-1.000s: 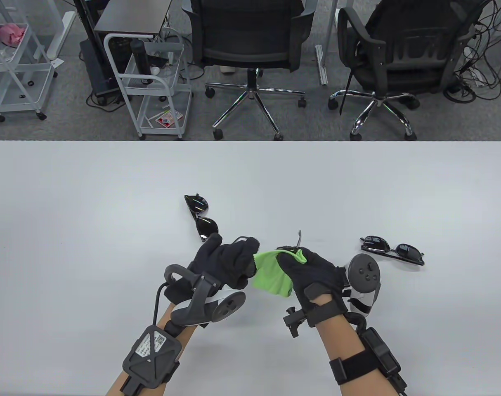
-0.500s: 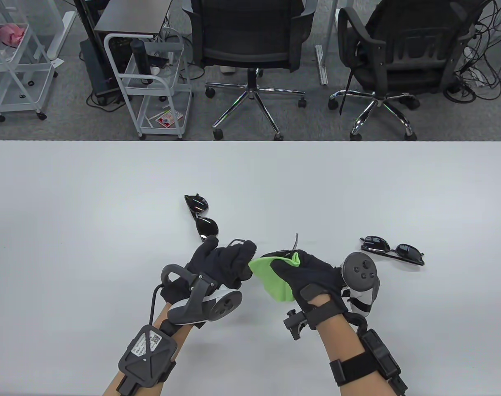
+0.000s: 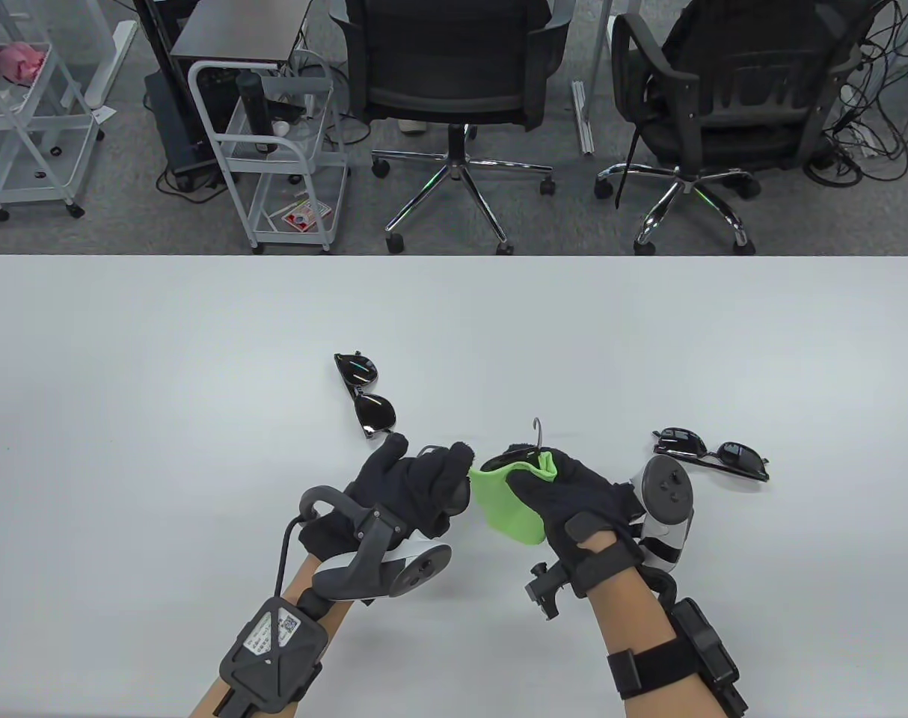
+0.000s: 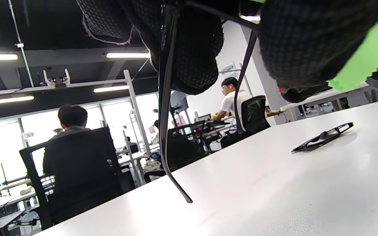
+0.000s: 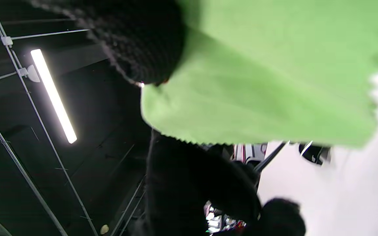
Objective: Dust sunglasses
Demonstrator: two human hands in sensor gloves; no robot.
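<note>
Sunglasses [image 3: 525, 449], mostly hidden, are gripped steady by the left hand [image 3: 413, 486] so the right hand [image 3: 574, 490], apparently pinching a green cloth [image 3: 514, 505], can wipe them.

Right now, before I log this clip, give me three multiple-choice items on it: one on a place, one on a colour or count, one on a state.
1. Where does the right-hand loose pair of sunglasses lie?
A. On a chair
B. On the table, beyond the right hand
C. Under the left hand

2. What colour is the cloth?
A. Green
B. Red
C. White

3. What state is the held pair of sunglasses in?
A. Lying flat on the table
C. Folded shut
B. Lifted, gripped by the left hand, temples hanging open

Answers:
1 B: the table view shows it resting there beside the tracker.
2 A: bright green in every view.
3 B: the left wrist view shows both temples dangling above the tabletop.
</note>
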